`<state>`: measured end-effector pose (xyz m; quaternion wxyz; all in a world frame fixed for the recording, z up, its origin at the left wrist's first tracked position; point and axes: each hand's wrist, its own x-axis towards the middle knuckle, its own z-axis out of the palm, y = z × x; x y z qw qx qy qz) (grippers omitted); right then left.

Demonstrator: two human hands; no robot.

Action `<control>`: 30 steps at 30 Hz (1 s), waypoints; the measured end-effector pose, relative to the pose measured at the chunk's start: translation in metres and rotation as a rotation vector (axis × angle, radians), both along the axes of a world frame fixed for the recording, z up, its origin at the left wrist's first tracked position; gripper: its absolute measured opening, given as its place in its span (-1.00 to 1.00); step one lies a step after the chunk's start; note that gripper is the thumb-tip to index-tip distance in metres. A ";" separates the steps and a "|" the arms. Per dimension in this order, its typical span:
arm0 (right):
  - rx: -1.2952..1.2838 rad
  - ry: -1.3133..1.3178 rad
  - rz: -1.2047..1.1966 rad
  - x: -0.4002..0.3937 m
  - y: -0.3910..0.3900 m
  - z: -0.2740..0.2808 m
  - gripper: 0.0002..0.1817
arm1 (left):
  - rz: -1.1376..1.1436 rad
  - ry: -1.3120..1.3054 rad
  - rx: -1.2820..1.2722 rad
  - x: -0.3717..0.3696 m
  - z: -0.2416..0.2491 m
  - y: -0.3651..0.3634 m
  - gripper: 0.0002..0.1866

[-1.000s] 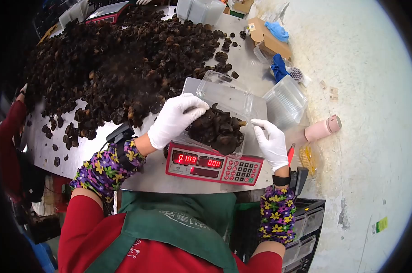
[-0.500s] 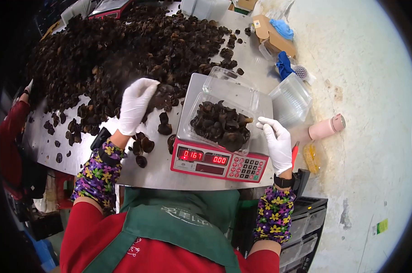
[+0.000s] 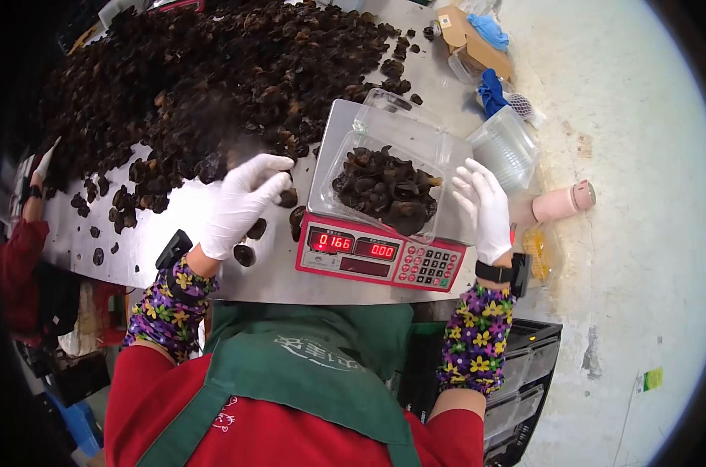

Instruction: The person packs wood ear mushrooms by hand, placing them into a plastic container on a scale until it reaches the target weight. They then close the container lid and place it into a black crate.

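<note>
A clear plastic clamshell box lies with its lid folded back on a red-framed digital scale, whose weight window reads 0.166. Dark, curled wood ear mushrooms are heaped inside the box. My left hand, in a white glove, hovers left of the scale with thumb and fingertips apart. A loose wood ear piece shows right by its thumb. On the other side, my gloved right hand is open beside the box's right edge, fingers stretched upward.
A large pile of wood ear mushrooms covers the table's back left. Stacked clear boxes, a pink bottle, a blue cloth and a cardboard box line the wall side. Another person's gloved hand is at far left.
My left hand has moved slightly right and down, its pinched fingers now apart. My right hand has spread its fingers and shifted up. The reading went from 0.167 to 0.166.
</note>
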<state>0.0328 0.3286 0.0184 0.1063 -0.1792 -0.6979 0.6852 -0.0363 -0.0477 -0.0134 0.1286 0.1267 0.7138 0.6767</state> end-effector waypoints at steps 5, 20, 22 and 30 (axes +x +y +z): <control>-0.432 -0.019 -0.018 -0.040 0.025 -0.023 -0.52 | -0.102 -0.148 0.085 0.011 0.007 0.033 -0.58; 0.709 0.168 0.315 0.055 -0.036 0.015 -0.59 | -0.149 -0.608 0.336 0.010 0.013 0.040 -0.60; 0.643 0.084 0.152 0.078 -0.069 0.001 -0.56 | -0.149 -0.540 0.253 0.011 0.006 0.044 -0.65; -0.327 -0.239 0.058 0.085 -0.069 -0.023 -0.80 | -0.153 -0.472 0.147 0.017 0.004 0.047 -0.79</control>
